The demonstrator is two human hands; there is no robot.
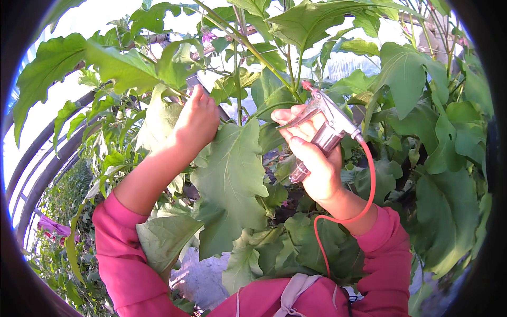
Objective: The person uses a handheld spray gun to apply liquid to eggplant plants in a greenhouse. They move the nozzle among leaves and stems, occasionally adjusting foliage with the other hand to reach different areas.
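Observation:
My right hand [317,158] holds a small trigger sprayer [326,119] with a clear grey body, its fingers behind the handle and the palm turned up. The sprayer's red nozzle [307,85] points up and to the left. From its rear a red hose [371,170] loops over my wrist and runs down to my waist. My left hand [198,119] is raised among the leaves, its fingers curled round an eggplant stem [178,92]; what lies inside the fingers is hidden. A broad eggplant leaf [233,178] hangs between my hands.
Eggplant foliage [404,79] crowds the right and the top. A purple flower [207,35] hangs above my left hand. Curved frame poles [51,166] stand at left, near a pink cloth [53,226]. Pale sheeting [202,277] lies below the leaves.

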